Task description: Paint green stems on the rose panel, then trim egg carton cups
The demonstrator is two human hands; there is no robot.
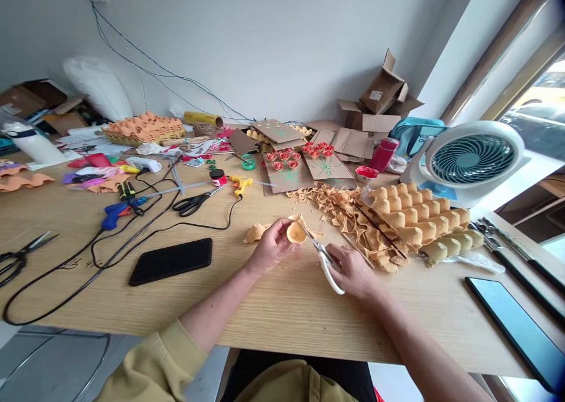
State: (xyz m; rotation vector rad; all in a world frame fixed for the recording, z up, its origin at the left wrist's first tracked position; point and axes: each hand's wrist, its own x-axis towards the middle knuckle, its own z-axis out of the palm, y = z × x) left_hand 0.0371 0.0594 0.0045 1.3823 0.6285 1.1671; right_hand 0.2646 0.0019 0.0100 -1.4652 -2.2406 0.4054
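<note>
Between the fingers of my left hand (273,248) is an orange egg carton cup (296,233), its hollow turned toward me. My right hand (353,271) grips a pair of white-handled scissors (329,269). The blades reach up and left to the cup's right edge, where a torn strip of carton sticks out. Just left of the cup, another egg carton piece (256,232) lies on the table behind my left hand. Right of the scissors spreads a heap of orange carton scraps (353,213).
Egg trays (415,211) are stacked at right, before a white fan (472,158). Cardboard with red flowers (286,169) stands at the back. A black phone (172,261), yellow glue gun (241,184), blue glue gun (115,213) and black scissors (192,203) lie left. A tablet (514,325) is near right.
</note>
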